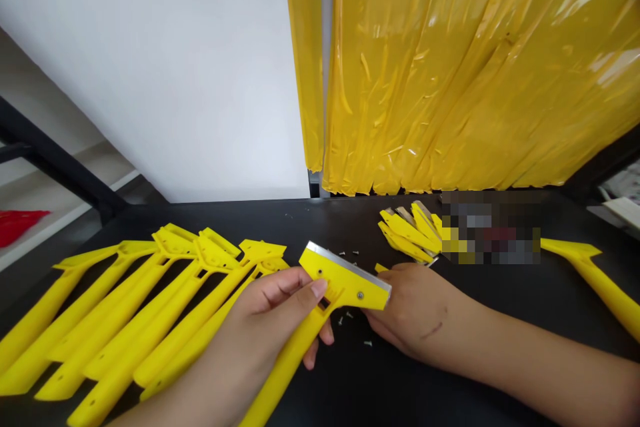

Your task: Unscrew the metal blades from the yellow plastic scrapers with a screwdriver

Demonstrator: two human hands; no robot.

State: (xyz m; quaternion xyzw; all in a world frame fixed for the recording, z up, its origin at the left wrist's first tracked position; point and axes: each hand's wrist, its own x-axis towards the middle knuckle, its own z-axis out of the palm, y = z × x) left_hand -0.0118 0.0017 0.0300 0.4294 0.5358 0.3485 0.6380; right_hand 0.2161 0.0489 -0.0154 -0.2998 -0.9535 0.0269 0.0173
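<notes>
My left hand is closed around the neck of a yellow scraper, thumb pressed on its head. A metal strip runs along the head's top edge. One screw sits in the right hole; the left hole looks dark. My right hand is low over the table, just right of the scraper head, its fingers curled under and mostly hidden. What it holds, if anything, cannot be seen. Small loose screws lie around the scraper head.
Several yellow scraper handles lie in a row on the left of the black table. Yellow head pieces are piled behind my right hand, beside a blurred-out patch. Another yellow handle lies right. Yellow plastic sheeting hangs behind.
</notes>
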